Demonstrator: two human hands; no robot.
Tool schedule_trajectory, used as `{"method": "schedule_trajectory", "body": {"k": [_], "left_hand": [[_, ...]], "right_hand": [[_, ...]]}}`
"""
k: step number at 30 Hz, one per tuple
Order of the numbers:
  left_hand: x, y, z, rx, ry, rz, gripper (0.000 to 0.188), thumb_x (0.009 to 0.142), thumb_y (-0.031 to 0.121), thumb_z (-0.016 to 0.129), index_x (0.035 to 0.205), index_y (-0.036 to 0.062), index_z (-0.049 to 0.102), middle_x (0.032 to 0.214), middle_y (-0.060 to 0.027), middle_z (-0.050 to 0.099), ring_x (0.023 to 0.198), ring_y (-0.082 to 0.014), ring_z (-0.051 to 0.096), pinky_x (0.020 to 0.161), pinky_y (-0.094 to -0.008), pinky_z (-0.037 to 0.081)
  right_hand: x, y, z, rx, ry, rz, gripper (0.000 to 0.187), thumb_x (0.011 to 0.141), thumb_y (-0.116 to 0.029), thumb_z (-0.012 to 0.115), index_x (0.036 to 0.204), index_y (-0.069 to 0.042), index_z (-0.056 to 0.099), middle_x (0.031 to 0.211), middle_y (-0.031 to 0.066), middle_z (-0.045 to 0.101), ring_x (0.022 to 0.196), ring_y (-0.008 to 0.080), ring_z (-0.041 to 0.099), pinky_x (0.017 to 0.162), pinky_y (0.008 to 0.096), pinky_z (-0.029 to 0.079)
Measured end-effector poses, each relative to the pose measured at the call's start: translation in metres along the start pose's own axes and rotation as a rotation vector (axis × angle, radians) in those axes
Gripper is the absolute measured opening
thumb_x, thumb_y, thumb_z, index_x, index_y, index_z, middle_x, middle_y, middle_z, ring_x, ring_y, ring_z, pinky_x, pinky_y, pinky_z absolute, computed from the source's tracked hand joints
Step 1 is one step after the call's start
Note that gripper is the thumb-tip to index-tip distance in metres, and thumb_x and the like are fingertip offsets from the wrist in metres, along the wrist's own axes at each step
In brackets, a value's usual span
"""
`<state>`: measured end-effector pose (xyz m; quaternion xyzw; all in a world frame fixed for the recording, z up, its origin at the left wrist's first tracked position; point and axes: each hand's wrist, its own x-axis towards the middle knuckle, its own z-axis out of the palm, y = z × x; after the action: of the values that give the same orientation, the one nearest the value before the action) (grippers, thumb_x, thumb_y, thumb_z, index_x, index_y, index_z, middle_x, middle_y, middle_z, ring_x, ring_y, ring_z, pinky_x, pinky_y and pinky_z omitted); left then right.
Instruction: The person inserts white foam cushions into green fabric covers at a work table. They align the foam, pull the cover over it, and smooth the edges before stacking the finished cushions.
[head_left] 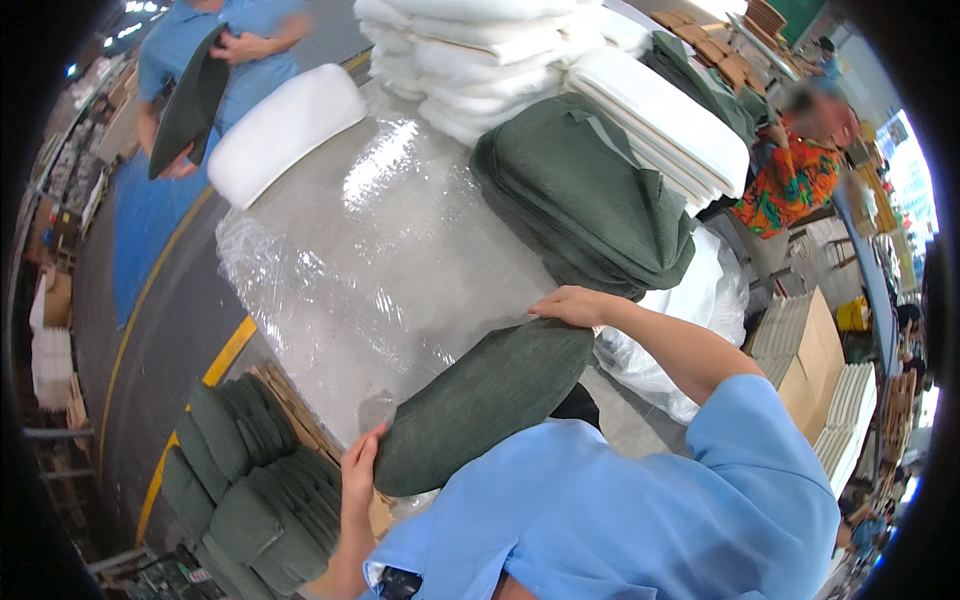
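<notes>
Green fabric pad (490, 405), lower centre of frame: our left hand (361, 462) grips one end, our right hand (574, 308) the other. Probably the handling step, so I'd say we need even support next; plastic-wrapped counter (450, 240) beyond.

Green cushion (485, 408) between left hand (362, 462) and right hand (574, 307)

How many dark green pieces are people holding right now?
2: one dark green piece between your left hand and right hand, another held by the co-worker at upper left. More may be hidden.
</notes>
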<state>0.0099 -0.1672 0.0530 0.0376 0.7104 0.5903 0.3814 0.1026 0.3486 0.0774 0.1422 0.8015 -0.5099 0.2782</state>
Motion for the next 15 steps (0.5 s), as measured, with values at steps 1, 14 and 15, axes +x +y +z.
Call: {"method": "schedule_trajectory", "body": {"k": [1,14,15], "left_hand": [[-0.021,-0.005,0.001,-0.12,0.041,0.08,0.052,0.112,0.04,0.047,0.136,-0.0024,0.066,0.138,-0.0185,0.069,0.143,-0.0297,0.051,0.122,-0.0467,0.035],[-0.008,-0.031,0.048,-0.709,0.307,0.208,0.07,0.113,0.056,0.028,0.123,-0.0002,0.068,0.13,-0.0179,0.07,0.129,-0.0292,0.06,0.119,-0.0462,0.039],[-0.004,-0.029,0.05,-0.75,0.301,0.199,0.069,0.113,0.056,0.028,0.123,0.0001,0.067,0.132,-0.0176,0.069,0.128,-0.0289,0.06,0.118,-0.0459,0.039]], "right_hand": [[-0.017,0.003,0.001,0.212,0.065,-0.043,0.063,0.111,-0.051,0.04,0.134,0.0,0.07,0.135,0.0174,0.07,0.128,0.0275,0.063,0.111,0.0383,0.045],[0.004,0.046,0.057,1.15,0.452,-0.267,0.08,0.109,-0.063,0.034,0.112,0.008,0.072,0.091,0.0173,0.075,0.089,0.0215,0.07,0.086,0.033,0.054],[0.008,0.049,0.06,1.185,0.468,-0.273,0.081,0.108,-0.064,0.035,0.111,0.008,0.072,0.092,0.0177,0.075,0.089,0.0215,0.07,0.085,0.0327,0.054]]}}
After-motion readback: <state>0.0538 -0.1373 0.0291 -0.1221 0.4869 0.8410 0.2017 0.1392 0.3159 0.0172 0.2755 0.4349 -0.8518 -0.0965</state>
